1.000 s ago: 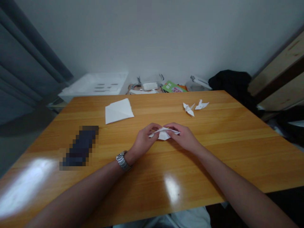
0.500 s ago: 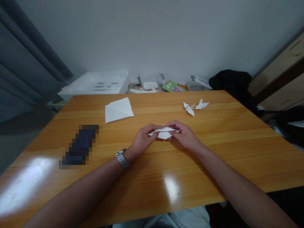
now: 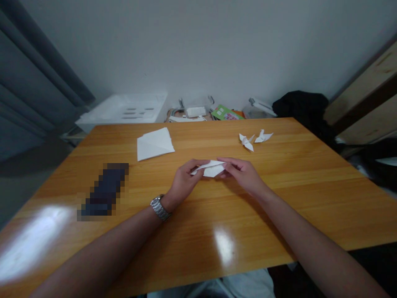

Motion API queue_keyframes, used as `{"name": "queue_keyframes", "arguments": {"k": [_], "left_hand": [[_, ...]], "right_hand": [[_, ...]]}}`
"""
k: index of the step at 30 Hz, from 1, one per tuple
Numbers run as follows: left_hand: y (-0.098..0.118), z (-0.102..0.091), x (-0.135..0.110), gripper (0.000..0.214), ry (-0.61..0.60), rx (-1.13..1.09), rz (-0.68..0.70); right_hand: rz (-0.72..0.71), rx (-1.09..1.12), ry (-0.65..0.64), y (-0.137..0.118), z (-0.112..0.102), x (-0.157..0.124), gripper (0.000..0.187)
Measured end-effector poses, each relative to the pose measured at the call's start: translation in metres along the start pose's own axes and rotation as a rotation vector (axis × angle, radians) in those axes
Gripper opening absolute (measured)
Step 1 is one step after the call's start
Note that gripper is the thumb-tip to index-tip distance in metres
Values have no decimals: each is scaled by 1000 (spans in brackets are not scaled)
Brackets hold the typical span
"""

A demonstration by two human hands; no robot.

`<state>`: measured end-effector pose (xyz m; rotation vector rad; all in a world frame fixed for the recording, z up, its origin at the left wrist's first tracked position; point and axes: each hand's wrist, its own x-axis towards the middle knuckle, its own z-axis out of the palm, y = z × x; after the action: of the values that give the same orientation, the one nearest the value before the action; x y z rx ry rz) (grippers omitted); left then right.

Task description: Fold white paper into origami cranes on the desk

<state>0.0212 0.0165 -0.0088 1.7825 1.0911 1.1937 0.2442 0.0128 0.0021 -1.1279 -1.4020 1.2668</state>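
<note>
A small piece of folded white paper (image 3: 213, 169) is held between my two hands above the middle of the table. My left hand (image 3: 186, 177), with a metal watch (image 3: 160, 207) on its wrist, pinches the paper's left end between thumb and fingers. At the right end, my right hand (image 3: 245, 173) grips it, the thumb in front and the fingers behind. Parts of both ends are hidden by the fingers. The paper shows a raised flap along its top and a pointed lower edge.
On the wooden table (image 3: 192, 240), a stack of white paper (image 3: 155, 144) lies at the back left. Two folded paper birds, one left (image 3: 246, 142) and one right (image 3: 263, 136), rest at the back right. A dark pixelated object (image 3: 105, 190) lies left. Behind are a white tray (image 3: 124, 107) and a green booklet (image 3: 226, 112).
Both hands have shifted the folded paper slightly left and tilted it, its right side now higher. My right thumb has moved up onto the paper's right end.
</note>
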Motion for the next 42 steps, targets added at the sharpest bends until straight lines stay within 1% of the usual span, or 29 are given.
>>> {"name": "queue_keyframes", "arguments": {"k": [6,11,14,17,23,27,30,35,42], "left_hand": [[-2,-1,0,23,-3,-2,48],[-1,-2,0,23,-3,20,65],[0,-2,0,23,7,43,78],[0,-1,0,23,0,48,119],[-2,2,0,25,-3,44,194],[3,2,0,18,-18,30,186],[5,2,0,17,-38,26,212],[3,2,0,14,-17,45,192],[4,0,1,14,0,35,180]], "right_hand": [[51,170,-6,-1,2,1,38],[36,203,-16,-3,4,-1,36],[53,235,-38,-6,5,-3,41],[76,216,-51,-8,7,-4,45],[81,129,-43,-4,7,-4,43],[79,126,-23,-4,7,-4,43],[82,131,-12,-7,7,-4,42],[87,161,-28,-8,8,-5,40],[85,218,-34,-2,8,-4,37]]}}
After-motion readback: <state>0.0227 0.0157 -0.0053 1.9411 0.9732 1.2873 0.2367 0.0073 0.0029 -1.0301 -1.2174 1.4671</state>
